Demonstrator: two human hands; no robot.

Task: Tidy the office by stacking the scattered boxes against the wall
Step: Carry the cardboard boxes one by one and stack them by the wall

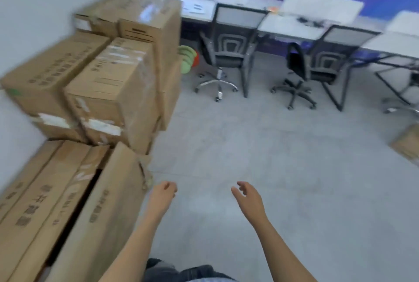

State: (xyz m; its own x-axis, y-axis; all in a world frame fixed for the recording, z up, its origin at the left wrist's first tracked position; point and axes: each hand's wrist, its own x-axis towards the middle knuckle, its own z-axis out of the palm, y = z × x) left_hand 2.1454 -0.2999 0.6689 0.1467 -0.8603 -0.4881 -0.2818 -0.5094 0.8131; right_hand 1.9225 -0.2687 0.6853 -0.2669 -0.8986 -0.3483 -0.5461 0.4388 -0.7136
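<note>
Along the left wall (34, 9) the stacked boxes (108, 82) are piled in the corner, with long flat cartons (68, 202) lying just beside them; one stray box (408, 143) sits on the floor (249, 145) at the far right edge, well apart. Left hand (162, 193) and right hand (246, 197) are out over the floor, fingers loose, holding nothing, so this reads as between carries. Next move probably: turn right, reach the stray box, take it two-handed by the sides, bring it to the pile.
</note>
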